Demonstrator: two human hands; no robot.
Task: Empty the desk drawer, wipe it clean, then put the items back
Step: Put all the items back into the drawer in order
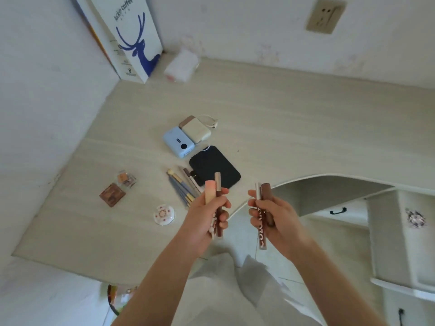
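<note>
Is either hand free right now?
No: the left hand grips a peach tube and a brown stick, and the right hand grips a brown tube and a lettered stick.

Coffee bag point(131, 36) and what may be tissues point(181, 65) by the wall; socket point(326, 16) above.

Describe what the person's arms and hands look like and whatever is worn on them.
Both forearms are bare up to the bottom edge of the picture, with no sleeve in view. The left hand and right hand wear no gloves, and no rings, watch or bracelet show on hands or wrists. Nails look short and unpainted, though they are blurred.
</note>
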